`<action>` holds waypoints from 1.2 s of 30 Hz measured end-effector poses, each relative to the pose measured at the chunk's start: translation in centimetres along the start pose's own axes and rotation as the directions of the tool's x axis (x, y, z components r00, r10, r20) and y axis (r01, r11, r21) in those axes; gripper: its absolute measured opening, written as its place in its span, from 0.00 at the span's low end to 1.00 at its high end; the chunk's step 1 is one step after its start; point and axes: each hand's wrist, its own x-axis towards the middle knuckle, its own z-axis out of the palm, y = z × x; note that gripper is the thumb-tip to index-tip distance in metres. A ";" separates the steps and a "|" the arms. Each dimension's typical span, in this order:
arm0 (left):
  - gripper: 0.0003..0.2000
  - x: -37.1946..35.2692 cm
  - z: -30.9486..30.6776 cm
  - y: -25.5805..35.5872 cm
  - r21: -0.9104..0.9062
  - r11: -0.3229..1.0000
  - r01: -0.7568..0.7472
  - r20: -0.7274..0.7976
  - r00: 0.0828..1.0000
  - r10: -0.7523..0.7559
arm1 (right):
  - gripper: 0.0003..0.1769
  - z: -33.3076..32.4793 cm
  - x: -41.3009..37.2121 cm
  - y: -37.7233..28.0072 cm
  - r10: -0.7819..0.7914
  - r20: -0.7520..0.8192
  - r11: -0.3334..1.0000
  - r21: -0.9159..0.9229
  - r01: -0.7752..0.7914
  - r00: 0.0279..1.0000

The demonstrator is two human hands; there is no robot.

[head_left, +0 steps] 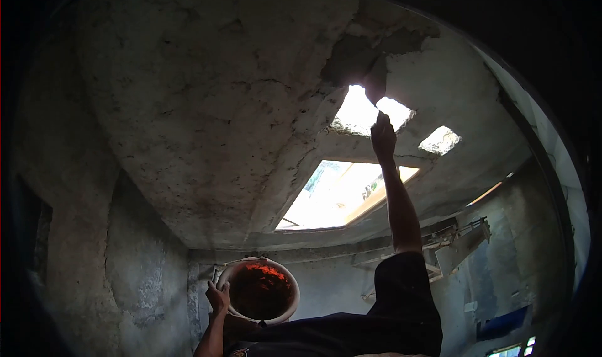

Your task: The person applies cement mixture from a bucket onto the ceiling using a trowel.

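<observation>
My right arm is stretched far out, and my right hand [382, 136] is closed around the handle of a trowel. The trowel's dark blade [376, 81] lies against or just in front of a dark, wet-looking mortar patch [351, 59] above a bright opening; contact is hard to tell. Low on the left, my left hand [218, 297] grips the rim of a round bucket [295, 294]. The bucket's inside is dark, with orange-red showing along its upper part. What lies in its bottom is too dark to make out.
A rough, cracked plaster surface [207, 125] spreads over the left and middle. Bright openings include a large framed window [338, 197] and a small hole [441, 140]. A ledge with stacked boards [461, 238] and a blue item [503, 324] are at the right.
</observation>
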 end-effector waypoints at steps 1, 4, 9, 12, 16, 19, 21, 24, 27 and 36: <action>0.26 -0.2 -0.2 0.1 0.001 1.000 0.007 -0.001 1.000 -0.007 | 0.21 -0.1 -1.8 -0.4 -0.033 0.030 0.996 -0.078 0.035 0.999; 0.27 -0.3 -0.7 0.1 -0.038 0.998 0.041 0.058 0.998 -0.039 | 0.21 -3.9 -8.2 -5.9 0.094 0.069 0.991 -0.106 -0.087 0.993; 0.29 -0.5 -1.0 0.3 -0.085 0.996 0.013 0.050 0.999 -0.008 | 0.19 -9.5 -23.5 -12.3 0.458 0.435 0.761 0.259 -0.595 0.775; 0.27 -0.5 -1.3 0.2 -0.161 0.986 -0.040 0.044 0.998 0.048 | 0.14 -13.4 -31.0 -16.0 0.472 0.561 0.675 0.266 -0.688 0.680; 0.26 -0.9 -0.7 -0.6 -0.103 0.983 -0.151 -0.091 0.986 0.142 | 0.14 -19.4 -36.3 -21.7 0.416 0.909 0.125 -0.017 -0.992 0.037; 0.29 -0.7 -0.6 -0.7 -0.127 0.988 -0.089 0.003 0.996 0.090 | 0.22 -22.1 -37.2 -25.6 0.326 0.945 0.292 -0.132 -0.947 -0.031; 0.31 -1.2 1.5 -2.6 -0.098 0.995 -0.030 0.009 0.999 0.031 | 0.26 -22.8 -39.9 -26.4 0.226 0.973 0.259 -0.098 -0.961 -0.038; 0.25 -0.9 -0.2 -0.5 -0.165 0.986 -0.008 0.067 0.998 0.020 | 0.25 -21.7 -44.9 -24.4 0.032 0.998 0.497 0.032 -0.867 0.056; 0.20 -0.8 -0.4 -0.4 -0.137 0.980 -0.147 -0.040 0.989 0.142 | 0.22 -21.3 -40.0 -25.2 -0.041 0.990 0.851 0.106 -0.514 0.136; 0.15 0.4 -2.1 1.5 -0.263 0.948 -0.181 0.154 0.962 0.226 | 0.15 -17.6 -35.7 -27.4 -0.146 0.975 0.949 0.090 -0.301 -0.169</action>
